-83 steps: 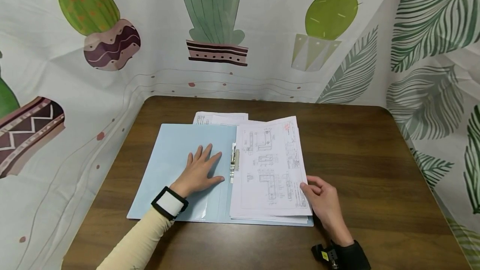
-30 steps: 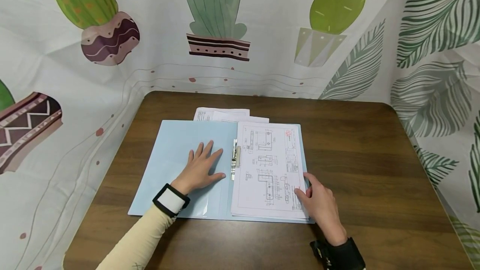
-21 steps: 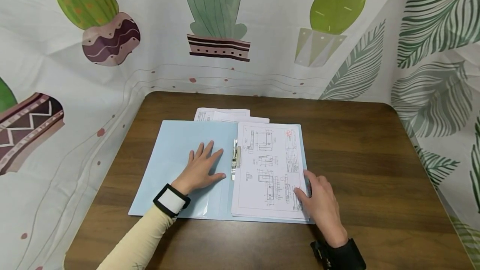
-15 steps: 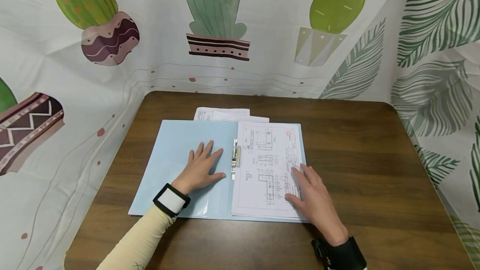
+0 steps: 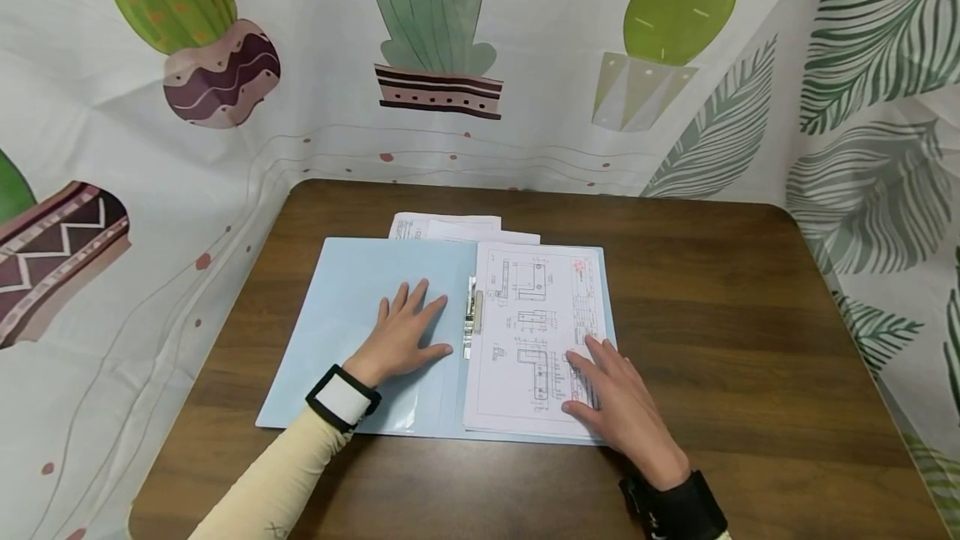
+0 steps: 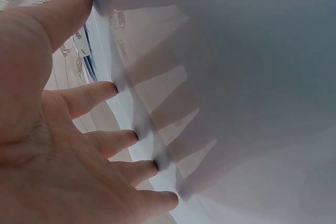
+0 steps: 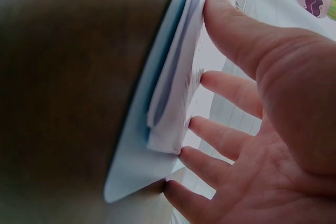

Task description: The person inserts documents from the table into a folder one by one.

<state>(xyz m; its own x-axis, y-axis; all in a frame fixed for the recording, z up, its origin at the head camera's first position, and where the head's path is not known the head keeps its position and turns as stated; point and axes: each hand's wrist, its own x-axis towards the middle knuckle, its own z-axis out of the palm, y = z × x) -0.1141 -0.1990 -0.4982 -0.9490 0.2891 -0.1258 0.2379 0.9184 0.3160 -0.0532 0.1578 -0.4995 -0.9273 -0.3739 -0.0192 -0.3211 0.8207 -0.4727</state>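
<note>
A light blue folder (image 5: 352,273) lies opened flat on the wooden table. On its right half sits a stack of paper sheets (image 5: 517,419), the top one printed with technical drawings. A metal clip (image 5: 471,319) runs along the folder's spine at the sheets' left edge. My left hand (image 5: 401,340) rests with spread fingers on the bare left cover; in the left wrist view its fingertips (image 6: 128,136) touch the glossy surface. My right hand (image 5: 618,398) lies on the sheets' lower right part, fingers spread. The right wrist view shows its fingertips on the paper and the stack's layered edges.
More paper sheets (image 5: 450,226) stick out behind the folder's far edge. The brown table (image 5: 712,315) extends to both sides. A white cloth (image 5: 547,40) printed with cacti and leaves hangs behind it.
The right hand has let go of the top sheet's right edge and moved left onto the paper. The sheet, lifted and skewed earlier, now lies flat and aligned. My left hand stays in place.
</note>
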